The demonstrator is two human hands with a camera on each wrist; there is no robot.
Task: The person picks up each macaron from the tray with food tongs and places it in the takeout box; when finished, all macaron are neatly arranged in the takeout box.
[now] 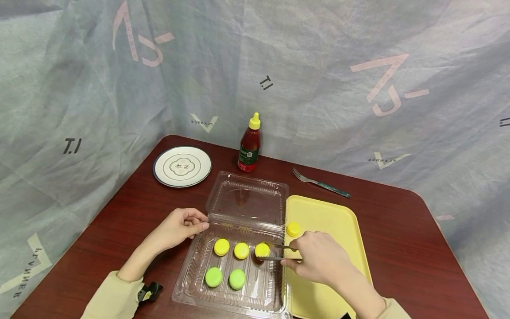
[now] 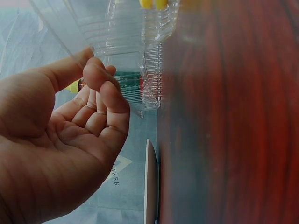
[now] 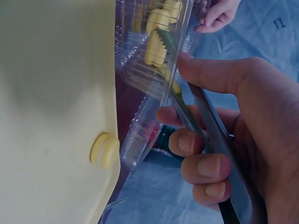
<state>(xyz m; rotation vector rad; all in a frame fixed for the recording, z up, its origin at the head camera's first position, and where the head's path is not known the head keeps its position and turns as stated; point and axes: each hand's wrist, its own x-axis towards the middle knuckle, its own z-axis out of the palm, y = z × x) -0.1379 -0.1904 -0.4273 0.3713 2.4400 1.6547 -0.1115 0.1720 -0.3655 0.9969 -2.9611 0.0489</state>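
Note:
My left hand (image 1: 179,228) pinches the rim of an open clear plastic box (image 1: 187,277) near its hinge, thumb and forefinger at the edge in the left wrist view. Metal tongs (image 1: 275,258) are gripped in my right hand (image 1: 320,259), reaching over the box's right wall. Their toothed tips lie on either side of a yellow macaron (image 1: 262,249), the rightmost in the box's upper row. Two more yellow macarons (image 1: 241,250) sit left of it, and two green macarons (image 1: 214,277) lie in front. Another yellow macaron (image 3: 105,150) rests on the yellow tray (image 3: 56,93).
The box's lid (image 1: 247,199) lies folded back behind it. A white plate (image 1: 195,166) stands at the back left, a red sauce bottle (image 1: 249,144) at the back middle. Behind the tray lies a fork (image 1: 326,186). Grey printed cloth (image 1: 318,110) hangs beyond the table.

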